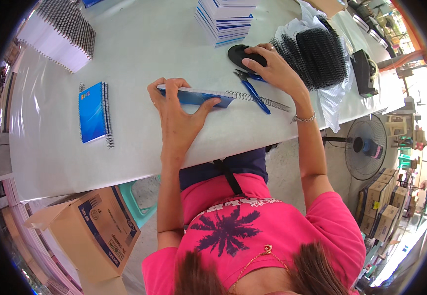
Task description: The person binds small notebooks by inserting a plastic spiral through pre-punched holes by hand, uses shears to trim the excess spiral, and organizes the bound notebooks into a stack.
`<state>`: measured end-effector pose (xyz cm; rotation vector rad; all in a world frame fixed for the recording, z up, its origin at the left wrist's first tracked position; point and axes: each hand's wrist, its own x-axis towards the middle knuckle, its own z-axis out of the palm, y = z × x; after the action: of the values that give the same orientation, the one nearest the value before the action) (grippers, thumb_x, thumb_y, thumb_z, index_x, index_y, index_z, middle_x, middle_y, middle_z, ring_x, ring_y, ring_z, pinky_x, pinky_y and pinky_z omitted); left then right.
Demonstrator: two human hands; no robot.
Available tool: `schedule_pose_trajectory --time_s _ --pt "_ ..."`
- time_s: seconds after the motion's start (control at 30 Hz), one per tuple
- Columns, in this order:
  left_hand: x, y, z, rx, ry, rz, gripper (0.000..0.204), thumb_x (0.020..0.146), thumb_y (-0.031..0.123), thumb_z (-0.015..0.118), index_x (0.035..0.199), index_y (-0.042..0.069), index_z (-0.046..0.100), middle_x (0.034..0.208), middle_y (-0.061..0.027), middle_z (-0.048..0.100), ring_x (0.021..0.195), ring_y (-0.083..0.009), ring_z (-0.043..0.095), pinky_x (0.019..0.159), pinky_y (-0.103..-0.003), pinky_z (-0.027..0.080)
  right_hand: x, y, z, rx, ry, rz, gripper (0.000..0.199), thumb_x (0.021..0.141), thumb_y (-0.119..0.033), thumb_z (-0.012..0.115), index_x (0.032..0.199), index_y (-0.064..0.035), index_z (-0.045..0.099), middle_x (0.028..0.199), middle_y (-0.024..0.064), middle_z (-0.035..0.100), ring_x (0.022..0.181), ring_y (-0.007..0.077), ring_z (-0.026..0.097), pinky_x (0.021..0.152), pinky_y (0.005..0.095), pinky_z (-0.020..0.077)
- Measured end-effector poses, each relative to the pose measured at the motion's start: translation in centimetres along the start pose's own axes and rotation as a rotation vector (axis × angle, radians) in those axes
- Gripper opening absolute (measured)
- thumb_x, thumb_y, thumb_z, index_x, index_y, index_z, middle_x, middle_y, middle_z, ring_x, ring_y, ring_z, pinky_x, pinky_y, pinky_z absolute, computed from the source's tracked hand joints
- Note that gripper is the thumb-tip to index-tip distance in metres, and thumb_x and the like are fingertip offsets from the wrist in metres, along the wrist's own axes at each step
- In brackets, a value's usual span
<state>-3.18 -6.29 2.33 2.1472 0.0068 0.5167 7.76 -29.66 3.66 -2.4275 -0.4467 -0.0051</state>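
Note:
My left hand (176,115) holds a small blue-covered notebook (194,97) on its edge, thumb on the near cover and fingers behind it. A metallic-looking spiral coil (272,102) runs through part of its top edge and sticks out to the right. My right hand (277,69) is at a black, rounded, flat object (237,55), thumb and fingers apart on either side of its raised part; its exact kind is unclear. Blue-handled cutting pliers (257,96) lie on the table between my hands, beneath the projecting coil.
Another blue spiral notebook (93,113) lies at left, before a tall stack of coil-edged notebooks (63,37). Loose booklets (223,22) are piled at the back. Black coils (321,54) lie on white wrapping (339,101) at right, beside a black device (365,73). A cardboard box (93,233) and fan (366,146) stand off the table.

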Motion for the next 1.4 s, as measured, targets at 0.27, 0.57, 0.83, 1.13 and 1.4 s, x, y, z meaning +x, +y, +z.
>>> schedule_pose_trajectory --time_s 0.27,0.57,0.83,1.13,1.4 --pt "-0.1 -1.4 -3.4 0.014 -0.075 0.046 0.062 0.063 0.023 0.092 0.104 0.007 0.048 0.116 -0.0137 0.037 0.125 -0.0365 0.038 0.100 -0.046 0.037 -2.7 -4.5 1.7 0.051 -0.277 -0.036 0.055 0.078 -0.034 0.078 0.113 0.0067 0.066 0.120 0.0197 0.055 0.111 0.0357 0.055 0.094 0.0391 0.0467" --pt "-0.2 -3.0 -3.1 -0.057 -0.078 0.060 0.060 0.066 0.027 0.090 0.105 0.008 0.049 0.118 -0.0142 0.037 0.128 -0.0365 0.036 0.105 -0.047 0.035 -2.6 -5.5 4.2 0.181 -0.132 -0.265 0.032 0.077 -0.013 0.074 0.099 0.0024 0.057 0.134 0.0190 0.048 0.122 0.0390 0.048 0.098 0.0413 0.0445" --pt "-0.2 -3.6 -2.6 -0.089 -0.048 0.109 0.062 0.064 0.024 0.091 0.108 0.006 0.051 0.110 -0.0092 0.045 0.123 -0.0322 0.035 0.098 -0.044 0.037 -3.0 -3.5 5.3 -0.084 -0.033 -0.353 0.037 0.076 -0.011 0.074 0.105 -0.0028 0.052 0.143 0.0290 0.038 0.134 0.0477 0.036 0.110 0.0495 0.0356" --pt "-0.7 -2.9 -2.3 -0.088 -0.034 0.159 0.065 0.062 0.022 0.093 0.107 0.007 0.050 0.105 -0.0067 0.048 0.118 -0.0308 0.035 0.092 -0.043 0.040 -3.3 -4.5 3.7 0.411 -0.167 -0.214 0.031 0.078 -0.020 0.077 0.094 -0.0039 0.057 0.148 0.0261 0.039 0.138 0.0395 0.039 0.110 0.0446 0.0371" --pt "-0.9 -2.8 -2.0 -0.096 -0.045 0.064 0.072 0.056 0.020 0.094 0.109 0.009 0.045 0.115 -0.0120 0.036 0.124 -0.0339 0.037 0.100 -0.044 0.037 -3.3 -3.8 0.9 1.044 -0.623 -0.309 0.038 0.075 -0.035 0.079 0.087 -0.0045 0.059 0.141 0.0219 0.050 0.131 0.0307 0.050 0.108 0.0380 0.0372"
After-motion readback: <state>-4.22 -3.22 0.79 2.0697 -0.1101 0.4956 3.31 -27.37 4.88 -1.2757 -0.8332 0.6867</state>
